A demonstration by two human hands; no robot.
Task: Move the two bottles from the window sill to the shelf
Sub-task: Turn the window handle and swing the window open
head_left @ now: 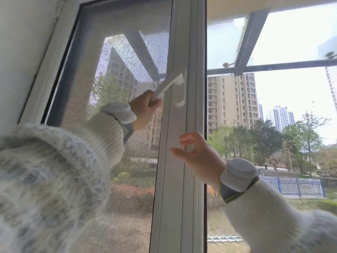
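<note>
No bottle, sill or shelf is in view. My left hand [145, 106] is closed around the lower end of a white window handle [169, 86], which slants up to its pivot on the white sash frame [175, 161]. My right hand [197, 154] is lower and to the right, fingers spread and curled, its fingertips resting against the edge of the same frame. It holds nothing. Both wrists wear grey bands over white knitted sleeves.
A grey insect screen [118, 70] fills the left pane. A dark vertical seal [205, 106] borders the frame on the right. Beyond it are outdoor metal bars [273, 66], apartment blocks, trees and a blue fence. A white wall [21, 52] stands at the left.
</note>
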